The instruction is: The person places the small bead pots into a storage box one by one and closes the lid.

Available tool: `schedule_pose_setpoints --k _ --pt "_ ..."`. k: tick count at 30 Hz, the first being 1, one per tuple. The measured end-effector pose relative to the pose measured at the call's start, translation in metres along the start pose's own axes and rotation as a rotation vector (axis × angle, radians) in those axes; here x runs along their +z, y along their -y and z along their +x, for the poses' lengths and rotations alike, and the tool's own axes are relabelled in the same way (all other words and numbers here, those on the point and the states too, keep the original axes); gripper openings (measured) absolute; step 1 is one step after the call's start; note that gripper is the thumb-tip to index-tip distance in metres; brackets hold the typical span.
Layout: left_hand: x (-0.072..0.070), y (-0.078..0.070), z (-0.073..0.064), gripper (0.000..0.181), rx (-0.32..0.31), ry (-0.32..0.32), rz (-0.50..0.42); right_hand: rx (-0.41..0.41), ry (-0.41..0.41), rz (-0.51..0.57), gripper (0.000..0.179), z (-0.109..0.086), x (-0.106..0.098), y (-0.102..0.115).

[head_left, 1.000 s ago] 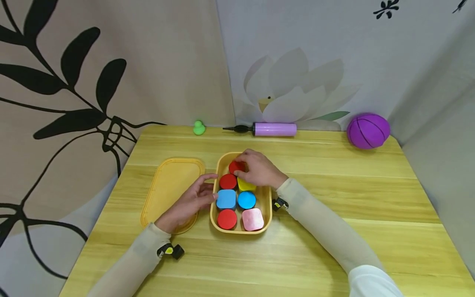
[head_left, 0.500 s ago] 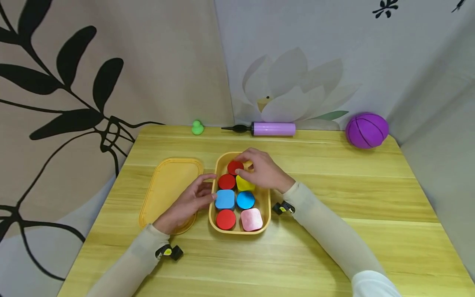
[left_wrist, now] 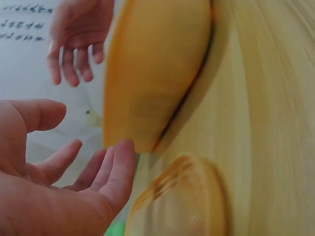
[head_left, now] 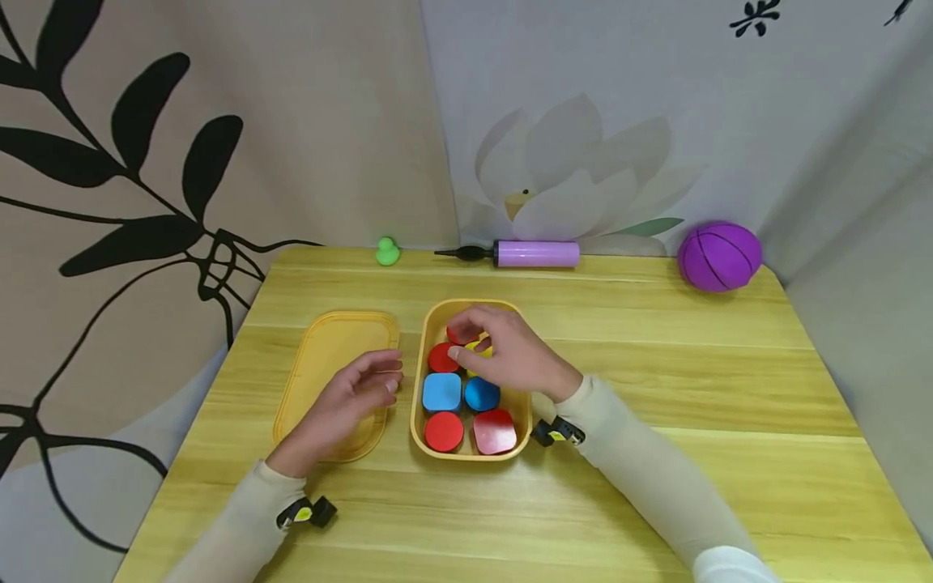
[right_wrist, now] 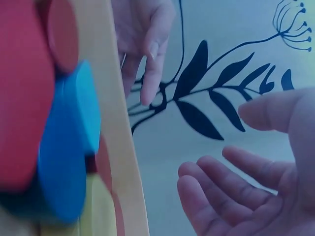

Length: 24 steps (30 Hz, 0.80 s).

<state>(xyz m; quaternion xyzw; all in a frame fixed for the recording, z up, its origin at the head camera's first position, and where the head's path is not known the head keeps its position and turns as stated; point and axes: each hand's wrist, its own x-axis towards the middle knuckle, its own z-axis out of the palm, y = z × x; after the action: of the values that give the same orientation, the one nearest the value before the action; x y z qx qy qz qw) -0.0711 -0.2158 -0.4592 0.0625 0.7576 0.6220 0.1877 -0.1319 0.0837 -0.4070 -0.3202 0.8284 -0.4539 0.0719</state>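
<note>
My right hand (head_left: 510, 348) hovers over the far end of a yellow box (head_left: 416, 421), fingers loosely bent and nothing between them. In the right wrist view a gap shows between thumb and fingertips. Beneath it, a yellow block (head_left: 472, 371) and a far red block are partly hidden. Nearer in the box sit a round red block (head_left: 440, 358), a square light-blue block (head_left: 441, 393), a round blue block (head_left: 482, 394), another round red block (head_left: 444, 431) and a square pinkish-red block (head_left: 495, 431). My left hand (head_left: 346, 405), relaxed and holding nothing, hangs over the yellow lid (head_left: 328, 348), left of the box.
Along the table's back edge stand a small green figure (head_left: 388, 251), a purple hand pump (head_left: 537, 253) with a black nozzle, and a purple ball (head_left: 720, 257) at the right corner. A printed curtain (head_left: 328, 121) hangs behind the wooden table (head_left: 656, 340).
My left hand has drawn back leftward from the box's side. The right hand has come off the far red block, its fingers shifting slightly nearer and up.
</note>
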Motion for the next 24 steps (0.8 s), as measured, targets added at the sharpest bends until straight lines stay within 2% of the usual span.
schedule_pose_setpoints --k 8,14,19,24 --pt "-0.021 -0.001 -0.023 0.056 -0.017 -0.054 -0.011 0.065 0.023 0.187 0.037 0.0 0.024 0.017" --pt "-0.047 0.009 -0.037 0.053 0.015 -0.06 -0.054 0.128 0.024 0.307 0.039 0.006 0.053 0.027" --pt "-0.072 0.021 -0.047 0.042 0.045 -0.09 -0.11 0.179 0.03 0.393 0.041 0.009 0.077 0.035" --pt "-0.094 0.029 -0.053 0.037 0.057 -0.106 -0.152 0.249 0.018 0.5 0.041 0.012 0.097 0.039"
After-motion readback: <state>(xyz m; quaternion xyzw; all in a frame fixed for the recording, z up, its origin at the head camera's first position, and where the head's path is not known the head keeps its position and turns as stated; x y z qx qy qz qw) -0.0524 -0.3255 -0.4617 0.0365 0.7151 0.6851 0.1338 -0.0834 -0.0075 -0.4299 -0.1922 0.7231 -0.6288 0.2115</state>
